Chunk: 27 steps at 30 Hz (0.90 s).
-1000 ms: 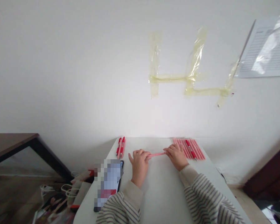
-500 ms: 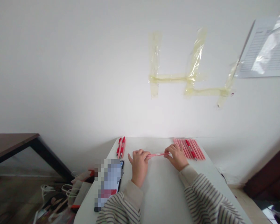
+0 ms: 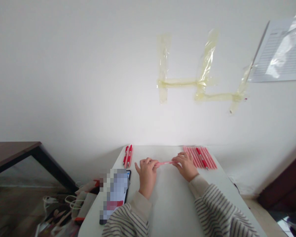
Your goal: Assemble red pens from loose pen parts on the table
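A pink pen (image 3: 165, 163) is held level above the white table (image 3: 170, 204), one end in each hand. My left hand (image 3: 146, 174) is closed round its left end, thumb sticking out to the left. My right hand (image 3: 186, 165) pinches its right end. Just right of that hand lies a row of several pink pens (image 3: 202, 158) by the wall. Two or three red-clipped pens (image 3: 127, 156) lie at the table's far left corner.
A phone with a blurred screen (image 3: 114, 194) lies on the table's left edge. Bags and cords (image 3: 71, 210) sit on the floor to the left, beside a dark wooden table (image 3: 12, 154). The white wall stands right behind the table.
The hands stay almost in place. The right hand has shifted slightly along the pen, which now looks a little shorter between the two hands.
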### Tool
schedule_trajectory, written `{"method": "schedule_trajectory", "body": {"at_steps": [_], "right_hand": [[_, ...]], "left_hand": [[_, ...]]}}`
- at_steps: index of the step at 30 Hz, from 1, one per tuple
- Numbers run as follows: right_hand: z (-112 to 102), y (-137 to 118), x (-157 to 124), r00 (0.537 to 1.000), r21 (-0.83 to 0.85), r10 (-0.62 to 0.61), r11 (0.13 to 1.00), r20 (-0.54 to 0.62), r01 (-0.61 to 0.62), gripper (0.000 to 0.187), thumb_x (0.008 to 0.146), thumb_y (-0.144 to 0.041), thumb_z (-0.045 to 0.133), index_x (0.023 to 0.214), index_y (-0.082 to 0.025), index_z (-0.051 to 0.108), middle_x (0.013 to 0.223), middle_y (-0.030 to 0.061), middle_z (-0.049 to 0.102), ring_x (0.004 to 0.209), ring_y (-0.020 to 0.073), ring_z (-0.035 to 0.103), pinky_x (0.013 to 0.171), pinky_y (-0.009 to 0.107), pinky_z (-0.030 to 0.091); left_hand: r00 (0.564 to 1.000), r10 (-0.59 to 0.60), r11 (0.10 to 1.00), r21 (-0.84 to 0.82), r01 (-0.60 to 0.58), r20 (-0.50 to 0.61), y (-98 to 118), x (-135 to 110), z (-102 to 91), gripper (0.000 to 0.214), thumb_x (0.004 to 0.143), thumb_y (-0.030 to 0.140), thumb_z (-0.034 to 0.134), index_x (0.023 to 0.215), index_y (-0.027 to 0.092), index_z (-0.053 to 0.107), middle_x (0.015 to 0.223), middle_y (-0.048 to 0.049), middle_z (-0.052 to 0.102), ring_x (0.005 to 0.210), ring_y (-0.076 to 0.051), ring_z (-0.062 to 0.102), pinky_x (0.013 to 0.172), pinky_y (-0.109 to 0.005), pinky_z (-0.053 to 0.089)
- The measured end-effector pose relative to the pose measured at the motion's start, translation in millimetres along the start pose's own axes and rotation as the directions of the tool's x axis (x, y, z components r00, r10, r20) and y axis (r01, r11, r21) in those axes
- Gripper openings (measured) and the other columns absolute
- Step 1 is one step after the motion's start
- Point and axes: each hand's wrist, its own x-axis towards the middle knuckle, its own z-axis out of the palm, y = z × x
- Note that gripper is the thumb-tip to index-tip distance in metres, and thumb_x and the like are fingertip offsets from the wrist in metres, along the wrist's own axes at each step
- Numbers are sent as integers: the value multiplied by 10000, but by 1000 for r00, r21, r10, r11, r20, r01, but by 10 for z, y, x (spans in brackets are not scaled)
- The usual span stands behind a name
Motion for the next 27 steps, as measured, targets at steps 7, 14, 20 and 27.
{"method": "schedule_trajectory", "body": {"at_steps": [7, 14, 20, 27], "right_hand": [[-68, -27, -7, 1000, 37, 0, 999, 20, -1, 123, 919, -298, 628, 1033, -266, 664, 1058, 49, 717, 1147, 268, 555, 1124, 585, 268], [-30, -41, -7, 999, 9, 19, 1000, 30, -19, 267, 1011, -368, 465, 1175, -314, 669, 1065, 51, 723, 1179, 269, 528, 1137, 633, 206], [-39, -23, 4, 999, -8, -7, 1000, 45, 8, 266, 1012, -367, 479, 934, -285, 721, 1004, 33, 718, 1171, 264, 500, 1108, 562, 275], [-4, 14, 19, 1000, 6, -28, 1000, -1, 28, 209, 987, -379, 541, 966, -281, 725, 1048, 45, 710, 1122, 264, 503, 1042, 491, 348]], "left_hand": [[1000, 17, 1000, 6, -17, -3, 8, -11, 3, 174, 899, 307, 579, 942, 374, 734, 1017, 0, 682, 1100, -253, 516, 1160, -668, 171], [1000, 13, 1000, -8, -13, 10, 25, -6, -14, 177, 902, 301, 580, 958, 360, 737, 1024, -5, 679, 1103, -251, 515, 1167, -662, 170], [1000, 3, 1000, 24, -3, 8, 13, 0, -6, 174, 885, 289, 602, 958, 390, 723, 1036, 20, 677, 1104, -243, 526, 1156, -670, 198], [1000, -10, 1000, -4, 10, 9, 9, 1, -3, 187, 888, 286, 592, 984, 362, 734, 1046, -12, 676, 1107, -251, 524, 1156, -670, 194]]}}
